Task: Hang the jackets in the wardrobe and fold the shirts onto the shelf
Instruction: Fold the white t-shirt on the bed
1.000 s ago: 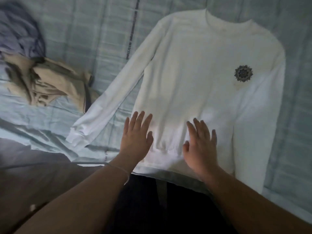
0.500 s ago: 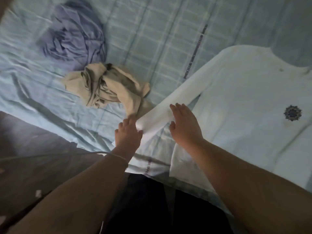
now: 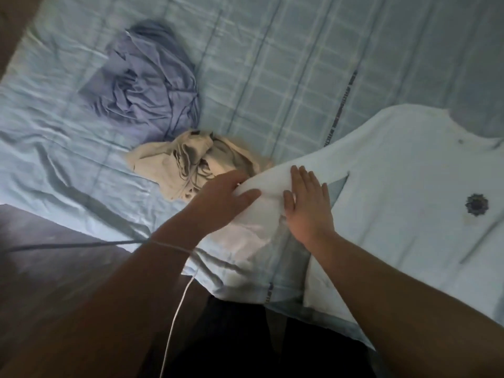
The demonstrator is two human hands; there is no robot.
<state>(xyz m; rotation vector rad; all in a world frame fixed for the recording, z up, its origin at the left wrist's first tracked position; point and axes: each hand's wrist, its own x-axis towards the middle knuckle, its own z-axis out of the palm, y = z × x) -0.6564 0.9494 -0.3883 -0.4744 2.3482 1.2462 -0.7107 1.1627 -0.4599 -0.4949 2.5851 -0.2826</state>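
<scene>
Presently, the white shirt lies face-up and spread flat on the light-blue checked bedsheet. It occupies the right side of the view, with its collar toward the far side. It is long-sleeved and plain, with a small dark round emblem on the chest. One sleeve runs diagonally out from the body toward the near edge of the bed, and its cloth bunches into a raised fold at the left hand.

Left hand: the thumb lies across the top of that fold and the other fingers curl round its far side, gripping the cloth.

Right hand: palm down on the sleeve, just beside the shirt body. The fingers are straight and close together, pressing flat and holding nothing.

A crumpled beige garment lies just beside the sleeve and the left hand. A crumpled blue-grey garment lies beyond it on the same sheet.
</scene>
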